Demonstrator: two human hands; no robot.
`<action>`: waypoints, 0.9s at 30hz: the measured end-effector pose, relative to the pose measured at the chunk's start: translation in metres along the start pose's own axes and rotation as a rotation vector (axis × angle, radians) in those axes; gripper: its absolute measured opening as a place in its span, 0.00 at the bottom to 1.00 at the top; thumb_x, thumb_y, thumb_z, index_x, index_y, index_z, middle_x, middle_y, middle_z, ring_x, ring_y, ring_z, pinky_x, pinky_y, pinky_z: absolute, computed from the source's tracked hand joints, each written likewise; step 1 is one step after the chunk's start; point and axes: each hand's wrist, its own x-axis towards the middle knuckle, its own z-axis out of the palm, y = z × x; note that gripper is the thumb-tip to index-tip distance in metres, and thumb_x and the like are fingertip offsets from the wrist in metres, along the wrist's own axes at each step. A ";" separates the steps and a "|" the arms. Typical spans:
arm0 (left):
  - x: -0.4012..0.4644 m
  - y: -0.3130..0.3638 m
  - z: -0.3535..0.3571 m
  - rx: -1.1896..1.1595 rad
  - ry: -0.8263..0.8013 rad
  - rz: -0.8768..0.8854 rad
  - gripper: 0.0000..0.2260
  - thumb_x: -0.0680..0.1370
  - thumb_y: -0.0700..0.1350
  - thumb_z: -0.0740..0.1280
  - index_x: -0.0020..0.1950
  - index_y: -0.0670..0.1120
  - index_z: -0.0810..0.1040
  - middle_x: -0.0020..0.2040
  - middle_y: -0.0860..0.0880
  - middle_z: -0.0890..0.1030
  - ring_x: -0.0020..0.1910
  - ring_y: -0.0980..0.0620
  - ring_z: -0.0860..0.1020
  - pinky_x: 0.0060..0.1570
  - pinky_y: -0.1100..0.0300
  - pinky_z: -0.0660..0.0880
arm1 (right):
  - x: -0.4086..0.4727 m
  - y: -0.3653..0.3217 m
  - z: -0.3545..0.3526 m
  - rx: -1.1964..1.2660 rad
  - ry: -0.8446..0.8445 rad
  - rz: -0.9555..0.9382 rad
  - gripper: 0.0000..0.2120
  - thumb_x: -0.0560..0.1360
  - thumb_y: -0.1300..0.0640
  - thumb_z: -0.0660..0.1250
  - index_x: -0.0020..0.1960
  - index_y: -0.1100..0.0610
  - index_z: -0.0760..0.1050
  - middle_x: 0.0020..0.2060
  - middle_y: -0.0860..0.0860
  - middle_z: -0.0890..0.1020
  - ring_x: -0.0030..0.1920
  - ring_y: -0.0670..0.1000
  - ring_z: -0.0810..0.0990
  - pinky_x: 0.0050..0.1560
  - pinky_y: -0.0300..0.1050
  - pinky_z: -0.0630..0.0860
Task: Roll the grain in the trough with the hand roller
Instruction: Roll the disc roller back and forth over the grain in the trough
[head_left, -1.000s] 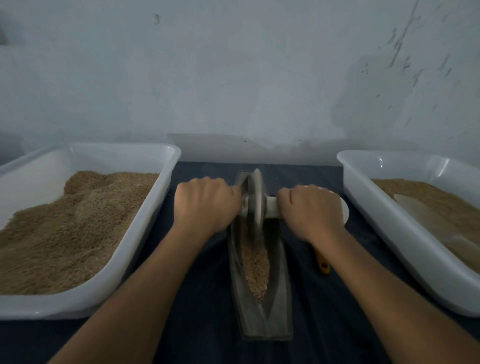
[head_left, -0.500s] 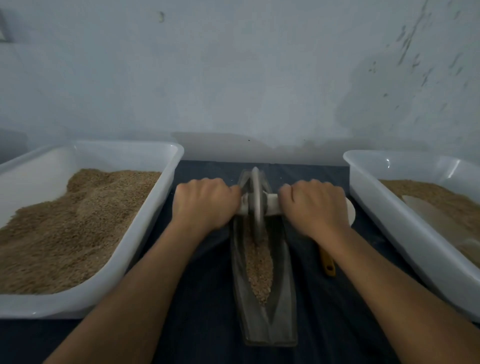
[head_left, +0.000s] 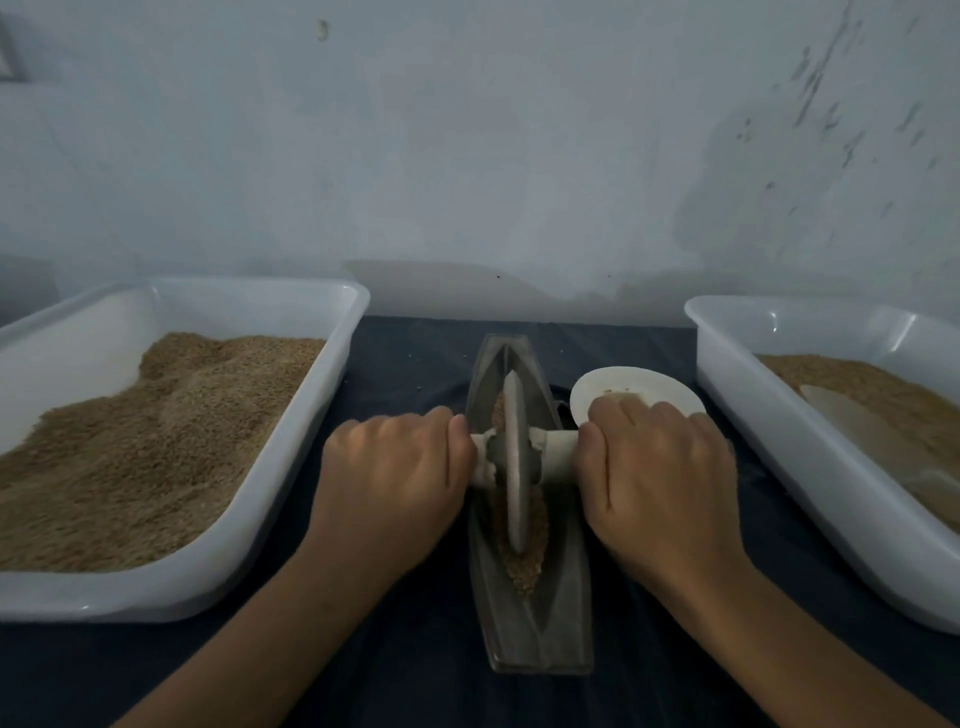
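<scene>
A narrow grey boat-shaped trough lies lengthwise in the middle of the dark cloth. Brown grain fills its groove. The hand roller's grey disc stands upright in the groove at the trough's middle, on a pale axle handle. My left hand grips the handle's left end. My right hand grips its right end. Both sets of fingers are curled over the handle, hiding most of it.
A white tray heaped with grain stands on the left. A second white tray on the right holds grain and a pale scoop. A small white dish sits beside the trough behind my right hand. A wall rises close behind.
Both hands have pulled the roller toward me, from the trough's far end to its middle. The white dish behind my right hand is now uncovered.
</scene>
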 end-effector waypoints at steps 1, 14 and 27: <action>0.004 0.000 -0.001 0.033 -0.025 -0.010 0.16 0.85 0.42 0.56 0.39 0.47 0.73 0.30 0.51 0.67 0.25 0.50 0.64 0.29 0.59 0.58 | 0.000 0.002 0.001 0.021 0.008 -0.005 0.16 0.83 0.50 0.50 0.38 0.51 0.66 0.31 0.47 0.68 0.32 0.51 0.64 0.36 0.49 0.60; 0.099 -0.027 0.048 -0.072 -0.539 -0.248 0.16 0.85 0.48 0.51 0.40 0.49 0.68 0.43 0.52 0.72 0.43 0.46 0.72 0.44 0.48 0.67 | 0.086 0.029 0.051 -0.149 -0.416 -0.096 0.13 0.83 0.55 0.55 0.39 0.53 0.59 0.35 0.50 0.68 0.34 0.52 0.68 0.33 0.49 0.66; 0.007 0.010 0.001 0.083 -0.108 -0.094 0.23 0.82 0.41 0.34 0.38 0.50 0.65 0.30 0.53 0.62 0.27 0.51 0.61 0.30 0.59 0.52 | 0.009 0.004 0.009 0.051 0.012 -0.016 0.20 0.83 0.50 0.51 0.36 0.52 0.70 0.28 0.46 0.69 0.29 0.51 0.67 0.33 0.49 0.66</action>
